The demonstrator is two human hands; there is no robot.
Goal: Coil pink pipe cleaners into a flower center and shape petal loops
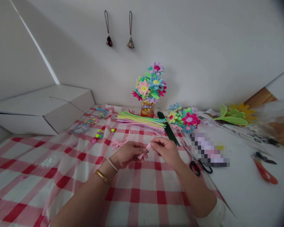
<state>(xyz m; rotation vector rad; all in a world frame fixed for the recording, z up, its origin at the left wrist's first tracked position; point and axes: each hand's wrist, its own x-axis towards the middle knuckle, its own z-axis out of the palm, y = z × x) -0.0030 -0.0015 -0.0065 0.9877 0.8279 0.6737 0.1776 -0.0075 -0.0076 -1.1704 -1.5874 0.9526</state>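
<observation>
My left hand (127, 154) and my right hand (167, 150) meet over the red-and-white checked tablecloth (49, 170). Both pinch a pink pipe cleaner (144, 152) that spans between the fingertips. A finished pink pipe-cleaner petal shape (117, 144) lies just left of my left hand. A bundle of loose pipe cleaners (142, 120) in pastel colours lies behind the hands, with dark green ones (168, 130) beside it.
A can holding a pipe-cleaner flower bouquet (150, 85) stands at the wall. Loose flowers (186, 119), black scissors (200, 165), red-handled pliers (265, 171), small pompoms (98, 134) and a white box (42, 108) surround the work area.
</observation>
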